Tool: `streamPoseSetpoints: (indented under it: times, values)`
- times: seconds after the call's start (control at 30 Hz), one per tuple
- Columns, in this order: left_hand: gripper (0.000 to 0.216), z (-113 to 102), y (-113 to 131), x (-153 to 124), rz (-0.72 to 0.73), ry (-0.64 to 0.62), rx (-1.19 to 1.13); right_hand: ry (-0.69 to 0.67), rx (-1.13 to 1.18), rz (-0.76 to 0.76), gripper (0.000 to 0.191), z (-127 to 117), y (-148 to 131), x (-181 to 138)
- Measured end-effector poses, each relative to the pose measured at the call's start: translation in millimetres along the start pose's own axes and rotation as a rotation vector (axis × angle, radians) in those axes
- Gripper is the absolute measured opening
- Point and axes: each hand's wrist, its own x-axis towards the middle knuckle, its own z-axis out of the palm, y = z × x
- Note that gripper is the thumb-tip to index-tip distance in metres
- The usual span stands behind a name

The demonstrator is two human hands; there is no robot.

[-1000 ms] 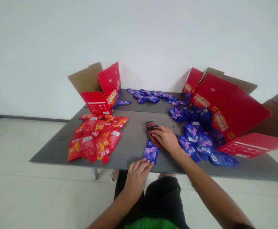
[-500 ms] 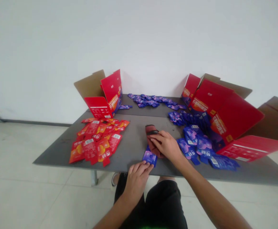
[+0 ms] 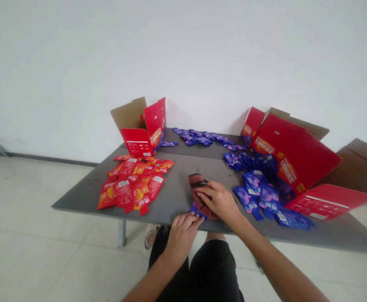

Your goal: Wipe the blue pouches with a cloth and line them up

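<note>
On the grey table's near edge lies a purple sachet (image 3: 195, 208), partly covered. My left hand (image 3: 182, 230) rests on its near end, fingers stretched and lying flat. My right hand (image 3: 220, 202) is closed on a reddish-brown cloth (image 3: 197, 189) with dark trim and presses it down over the sachet's far part. A black strip shows by my right fingertips; I cannot make out whether it belongs to the cloth. Just right of that hand are loose purple sachets (image 3: 269, 196).
Orange-red sachets (image 3: 133, 183) form a pile at the left, in front of an open red carton (image 3: 137, 140). More open red cartons (image 3: 312, 159) stand along the right. Small purple sachets (image 3: 199, 137) lie at the back by the white wall.
My right hand and the cloth have shifted slightly toward the near left, covering more of the purple sachet. My left hand stays in place. The camera view has moved a little.
</note>
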Motion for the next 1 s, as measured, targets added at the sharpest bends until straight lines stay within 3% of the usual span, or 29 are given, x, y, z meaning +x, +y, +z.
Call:
streamPoseSetpoints:
  times: [0.1,0.2,0.3,0.4,0.53,0.67,0.77,0.87,1.0]
  values:
    - [0.032,-3.4,1.6,0.6,-0.019,-0.023,0.008,-0.078,0.034,-0.039,0.024,10.6,-9.8,-14.0]
    - [0.044,-7.0,2.9,1.2,-0.017,-0.030,0.010,-0.058,-0.037,0.067,0.025,14.6,10.7,5.3]
    - [0.047,-9.6,3.9,1.9,-0.015,-0.033,0.018,-0.004,-0.089,0.122,0.026,1.6,22.8,24.9]
    - [0.045,-10.8,5.2,2.2,-0.014,-0.035,0.040,0.028,-0.070,0.060,0.028,-7.7,1.7,10.8]
    - [0.024,-10.0,5.7,1.9,-0.029,-0.042,0.091,-0.071,0.014,-0.062,0.024,4.3,-22.6,-19.7]
    - [0.047,-8.1,3.9,1.8,-0.005,-0.020,0.048,-0.070,-0.056,0.063,0.024,11.2,7.7,1.6]
    - [0.051,-8.0,3.3,1.7,-0.015,-0.025,0.024,-0.027,-0.096,0.109,0.026,2.7,22.7,17.9]
    - [0.046,-8.5,3.7,1.6,-0.018,-0.041,0.029,0.014,-0.061,0.049,0.030,-0.6,4.7,2.8]
    - [0.026,-7.4,3.5,1.4,-0.034,-0.065,0.061,-0.062,0.023,-0.045,0.026,13.3,-15.1,-22.4]
